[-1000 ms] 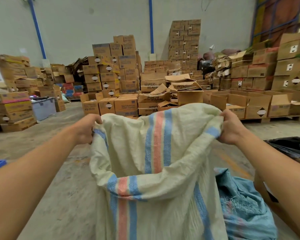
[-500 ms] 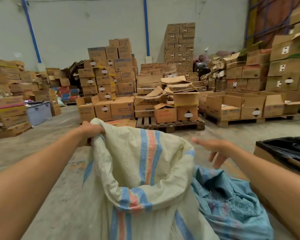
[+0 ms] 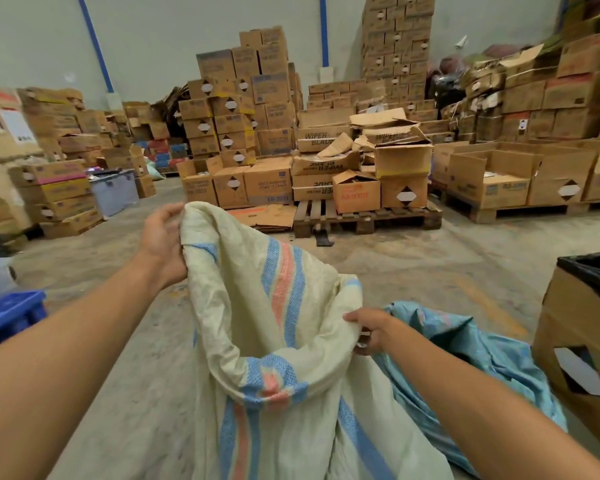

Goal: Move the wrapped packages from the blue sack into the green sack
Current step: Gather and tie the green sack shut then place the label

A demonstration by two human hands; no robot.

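Note:
A pale greenish woven sack (image 3: 284, 341) with blue and pink stripes stands open in front of me. My left hand (image 3: 163, 237) grips the high far-left edge of its mouth. My right hand (image 3: 369, 329) pinches the lower right edge of the rim. A crumpled blue sack (image 3: 465, 355) lies on the floor just to the right, partly behind my right forearm. No wrapped packages show in either sack from here.
A cardboard box (image 3: 582, 341) lined with black plastic stands at the right. A blue crate (image 3: 11, 313) sits at the left edge. Pallets (image 3: 364, 216) stacked with cartons fill the back. Bare concrete floor (image 3: 430, 265) lies between.
My right hand let go of the sack's high right edge, dropped, and now pinches the rim lower down. The sack mouth sagged on the right. My left hand kept its hold.

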